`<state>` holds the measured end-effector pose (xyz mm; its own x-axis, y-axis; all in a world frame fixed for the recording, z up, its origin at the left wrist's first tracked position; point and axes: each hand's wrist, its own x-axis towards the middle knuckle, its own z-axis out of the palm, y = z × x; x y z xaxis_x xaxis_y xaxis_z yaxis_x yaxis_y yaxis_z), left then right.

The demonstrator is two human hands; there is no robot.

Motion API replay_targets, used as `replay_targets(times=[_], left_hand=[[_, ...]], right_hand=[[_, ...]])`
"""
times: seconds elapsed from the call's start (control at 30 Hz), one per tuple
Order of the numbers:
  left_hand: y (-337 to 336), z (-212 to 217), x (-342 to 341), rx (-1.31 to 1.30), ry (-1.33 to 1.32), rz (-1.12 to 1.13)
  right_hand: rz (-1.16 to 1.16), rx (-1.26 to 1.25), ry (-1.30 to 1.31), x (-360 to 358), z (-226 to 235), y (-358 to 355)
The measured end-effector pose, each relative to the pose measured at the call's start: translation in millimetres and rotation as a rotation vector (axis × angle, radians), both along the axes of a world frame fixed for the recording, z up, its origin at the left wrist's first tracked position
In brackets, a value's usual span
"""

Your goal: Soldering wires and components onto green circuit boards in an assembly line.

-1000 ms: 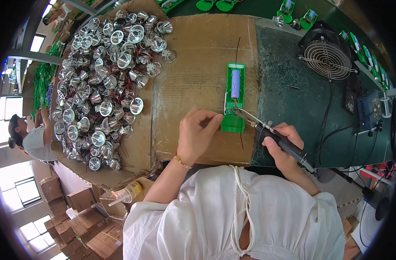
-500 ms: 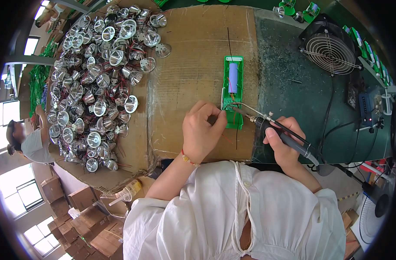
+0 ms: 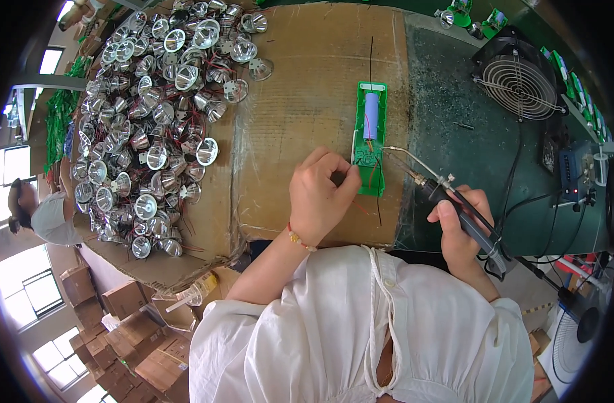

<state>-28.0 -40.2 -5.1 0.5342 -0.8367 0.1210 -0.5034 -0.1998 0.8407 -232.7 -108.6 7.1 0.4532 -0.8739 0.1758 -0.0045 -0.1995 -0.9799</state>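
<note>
A green plastic housing [image 3: 381, 181] lies lengthwise on the cardboard in front of me. It holds a purple cylindrical battery [image 3: 370, 117] and a small green circuit board [image 3: 367, 157], with thin red and black wires about them. At the housing's left edge, beside the board, my left hand [image 3: 323, 185] pinches thumb and forefinger together; what lies between the fingertips is too small to make out. My right hand [image 3: 462, 221] grips a soldering iron [image 3: 471, 225] with a thin curved metal feed tube [image 3: 417, 160]. Its tip points at the board from the right, apart from it.
Many shiny reflector cups [image 3: 156, 154] with red wires are heaped on the left. A round-grilled fan [image 3: 518, 84] stands at the back right, near a blue control box [image 3: 572, 174] and cables. A person [image 3: 48, 215] is at the far left.
The soldering iron has drawn back from the circuit board to the right. My left hand stays pinched by the housing's edge. The whole view has shifted slightly.
</note>
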Motion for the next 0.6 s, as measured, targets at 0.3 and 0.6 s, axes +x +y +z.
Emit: replay_targets(times=[0.3, 0.6], left_hand=[[-1.9, 1.2, -1.3, 0.034, -0.005, 0.011], [22.2, 21.3, 18.2, -0.076, -0.092, -0.357]], right_hand=[[-0.027, 0.071, -0.029, -1.5, -1.9, 4.0], [-0.051, 0.107, -0.011, -7.0, -0.5, 3.2]])
